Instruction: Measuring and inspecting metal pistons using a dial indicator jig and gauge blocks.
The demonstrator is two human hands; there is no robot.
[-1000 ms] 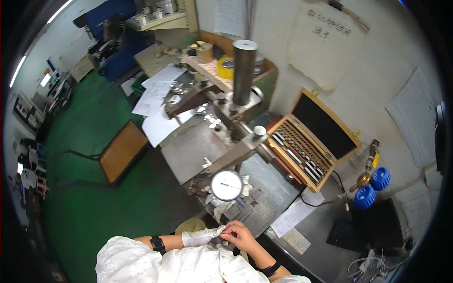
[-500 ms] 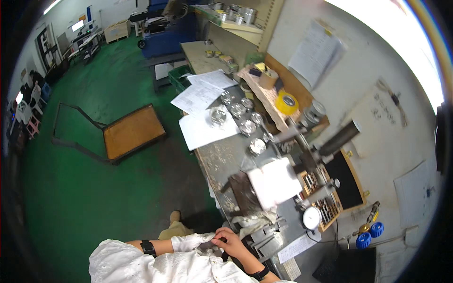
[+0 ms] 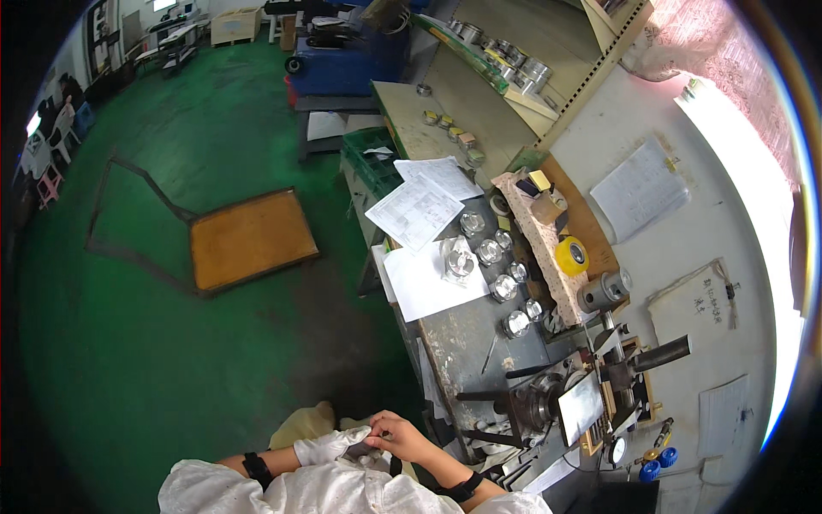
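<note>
My left hand (image 3: pixel 332 446) wears a white work glove and is held low in front of my body. Its fingers are pressed together and reach toward my right hand (image 3: pixel 399 436), which is bare. The right fingers are bent in a pinch on grey-and-white glove fabric between the two hands. Whether that fabric belongs to the worn glove or to a second one is hard to make out. Dark bands circle both wrists. Both hands are just left of the workbench (image 3: pixel 454 343), apart from everything on it.
Several shiny round metal parts (image 3: pixel 504 287) stand on the bench near paper sheets (image 3: pixel 414 211). A bench fixture with a flat plate (image 3: pixel 581 409) and a dial gauge (image 3: pixel 617 450) are at the right. On the green floor stands a flat trolley (image 3: pixel 253 239).
The view has shifted, so the bench and trolley lie differently in the picture. My hands stay together low in front of me, with the right fingers still pinching at the glove.
</note>
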